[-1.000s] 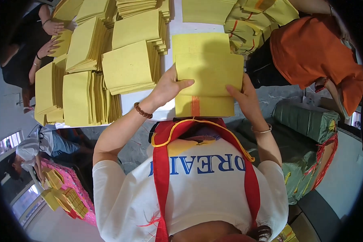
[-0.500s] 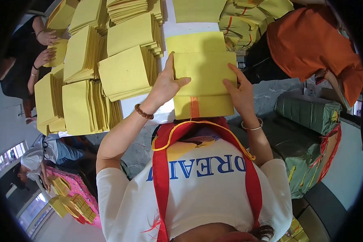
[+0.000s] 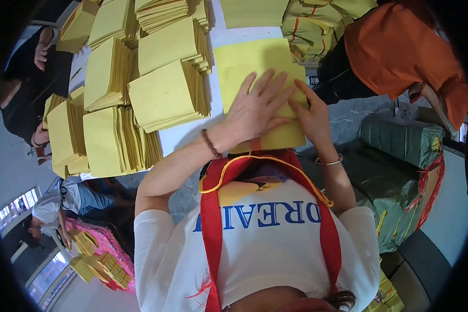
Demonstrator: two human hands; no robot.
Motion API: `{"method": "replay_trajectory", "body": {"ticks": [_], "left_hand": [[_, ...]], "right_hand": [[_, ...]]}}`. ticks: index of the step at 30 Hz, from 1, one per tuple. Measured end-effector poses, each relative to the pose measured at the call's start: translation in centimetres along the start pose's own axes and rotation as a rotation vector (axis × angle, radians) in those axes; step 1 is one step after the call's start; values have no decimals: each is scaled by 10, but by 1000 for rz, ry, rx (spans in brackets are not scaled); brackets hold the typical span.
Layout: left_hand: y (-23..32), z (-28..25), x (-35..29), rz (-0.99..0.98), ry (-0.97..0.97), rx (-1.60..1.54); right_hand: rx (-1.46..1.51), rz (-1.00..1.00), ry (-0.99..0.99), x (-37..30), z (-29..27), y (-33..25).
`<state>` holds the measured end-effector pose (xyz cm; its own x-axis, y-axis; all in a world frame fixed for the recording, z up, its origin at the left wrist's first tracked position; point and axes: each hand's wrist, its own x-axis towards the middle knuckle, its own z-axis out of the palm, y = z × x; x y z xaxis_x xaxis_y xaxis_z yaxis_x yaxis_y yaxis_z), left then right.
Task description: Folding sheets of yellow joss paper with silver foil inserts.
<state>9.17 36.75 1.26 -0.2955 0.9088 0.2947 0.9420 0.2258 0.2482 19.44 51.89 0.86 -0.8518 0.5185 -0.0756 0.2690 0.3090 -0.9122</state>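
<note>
A stack of yellow paper sheets (image 3: 239,57) lies in front of me at the table's near edge, its lower part folded over. Across its upper face my left hand (image 3: 257,106) lies flat with the fingers spread. My right hand (image 3: 314,117) grips the right edge of the yellow paper, thumb and forefinger on top and the other fingers out of sight. Part of an orange-red strip (image 3: 255,144) shows on the paper below my left wrist. Left of my hands stand fanned piles of folded yellow paper (image 3: 166,93).
A white table (image 3: 179,138) carries the piles. Behind the paper lies another yellow sheet (image 3: 252,11). Tied yellow bundles (image 3: 314,36) sit at the far right. A person in orange (image 3: 400,52) bends nearby, another in black (image 3: 28,88) stands left. Green-wrapped bales (image 3: 395,140) stand at right.
My left hand has let go of the paper's left edge and moved right, onto its face, with fingers spread. My right hand stays at the right edge. The person in black has shifted their hands.
</note>
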Motion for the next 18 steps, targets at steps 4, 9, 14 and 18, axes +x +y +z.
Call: {"method": "replay_trajectory", "body": {"ticks": [4,9,14,18], "left_hand": [[0,11,-2,-36,-56,-65],[0,7,-4,-61,-69,-98],[-8,10,-6,-50,-97,-140],[-16,8,-7,-193,4,-564]], "right_hand": [[-38,27,-53,-1,-4,-9],[-593,-449,31,-34,-2,-12],[-731,-530,-222,-56,4,-2],[-858,-563,-254,-52,3,-4]]}}
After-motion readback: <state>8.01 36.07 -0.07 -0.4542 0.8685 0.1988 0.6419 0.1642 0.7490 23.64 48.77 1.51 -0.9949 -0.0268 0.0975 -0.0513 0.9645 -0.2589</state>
